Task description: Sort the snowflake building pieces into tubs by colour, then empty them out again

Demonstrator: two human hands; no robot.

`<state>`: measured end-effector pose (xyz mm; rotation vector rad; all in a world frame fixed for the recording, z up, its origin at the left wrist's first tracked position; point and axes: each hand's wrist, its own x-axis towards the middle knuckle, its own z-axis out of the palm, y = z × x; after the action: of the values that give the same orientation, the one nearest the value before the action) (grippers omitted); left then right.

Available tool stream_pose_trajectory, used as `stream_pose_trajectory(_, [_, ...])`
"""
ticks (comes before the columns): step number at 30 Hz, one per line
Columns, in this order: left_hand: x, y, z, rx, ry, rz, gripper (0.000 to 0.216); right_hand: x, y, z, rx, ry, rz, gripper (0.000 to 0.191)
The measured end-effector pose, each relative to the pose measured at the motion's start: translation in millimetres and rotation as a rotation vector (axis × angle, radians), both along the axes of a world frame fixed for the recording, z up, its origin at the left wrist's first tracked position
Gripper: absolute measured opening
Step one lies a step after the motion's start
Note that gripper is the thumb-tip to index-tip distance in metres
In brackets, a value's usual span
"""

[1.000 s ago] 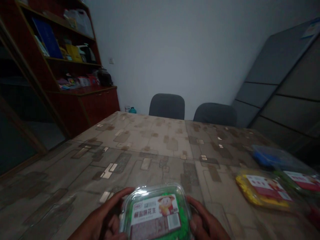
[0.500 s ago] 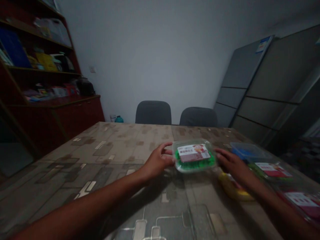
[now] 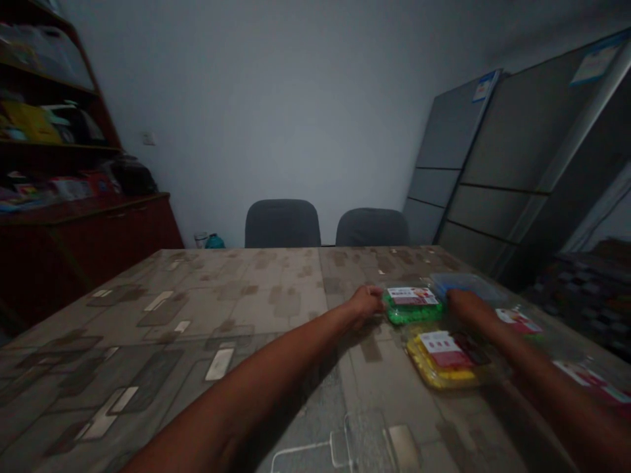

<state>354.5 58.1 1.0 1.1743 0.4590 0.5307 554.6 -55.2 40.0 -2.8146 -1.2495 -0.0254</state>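
Note:
A clear plastic box with green contents and a red-and-white label point(image 3: 414, 299) is between my two hands, behind the box with yellow contents point(image 3: 438, 358). My left hand point(image 3: 367, 303) grips its left end, the fingers curled at the edge. At the right end is my right hand point(image 3: 466, 307), closed against the box, its fingertips partly hidden. Behind that hand lies a clear box with blue contents point(image 3: 483, 286). The green box looks level and low at the table; I cannot tell whether it rests fully on it.
Two more labelled clear boxes, one greenish point(image 3: 522, 322) and one pinkish point(image 3: 591, 381), lie at the right, partly behind my right forearm. Two grey chairs point(image 3: 282, 223) stand beyond the patterned table point(image 3: 236, 276). A red cabinet point(image 3: 113, 230) is at the left.
Both hands have carried the green box rightward and away from me, lowering it behind the yellow box. The yellow box shows more fully now. The view has turned slightly right.

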Motion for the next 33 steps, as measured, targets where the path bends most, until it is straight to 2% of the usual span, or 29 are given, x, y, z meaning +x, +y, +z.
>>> stream_pose_trajectory(4, [7.2,-4.4,5.1,0.046,0.083,-0.055,0.033,-21.5,-10.4,14.7,0.030,-0.089,-0.034,0.026])
stream_pose_trajectory(7, [3.5,-8.2,6.8,0.096,0.128,-0.018,0.033,-41.7,-22.6,28.1,0.134,-0.115,0.048,0.034])
stream_pose_trajectory(9, [-6.6,-13.0,6.2,0.117,0.155,0.020,0.031,-59.1,-37.0,30.1,0.193,-0.087,0.138,0.034])
stream_pose_trajectory(11, [-23.8,-21.5,5.6,0.110,0.174,0.033,0.024,-81.2,-56.3,22.9,0.240,-0.003,0.263,0.034])
stream_pose_trajectory(14, [-60.6,-42.5,6.6,0.046,0.175,-0.011,0.028,-119.9,-86.9,-2.2,0.359,0.246,0.470,0.042])
stream_pose_trajectory(17, [-99.0,-69.0,7.7,-0.059,0.155,-0.083,0.027,-150.4,-108.1,-27.0,0.431,0.448,0.493,0.040])
stream_pose_trajectory(19, [-116.9,-85.2,6.2,-0.168,0.137,-0.112,0.028,-157.0,-114.5,-34.5,0.472,0.501,0.452,0.040])
stream_pose_trajectory(22, [-125.5,-101.9,0.4,-0.372,0.087,-0.122,0.033,-142.7,-116.8,-32.4,0.549,0.450,0.330,0.043])
stream_pose_trajectory(24, [-120.6,-107.7,-3.7,-0.434,0.062,-0.106,0.037,-122.1,-117.3,-29.2,0.585,0.385,0.224,0.043])
stream_pose_trajectory(26, [-110.7,-110.7,-6.6,-0.446,0.055,-0.079,0.040,-99.0,-119.0,-29.5,0.638,0.302,0.132,0.043])
stream_pose_trajectory(29, [-92.2,-112.9,-9.5,-0.430,0.061,-0.047,0.041,-68.5,-124.4,-36.4,0.692,0.163,0.071,0.049])
stream_pose_trajectory(33, [-67.7,-113.5,-14.6,-0.405,0.071,0.013,0.046,-44.1,-131.8,-45.4,0.627,0.076,0.026,0.059])
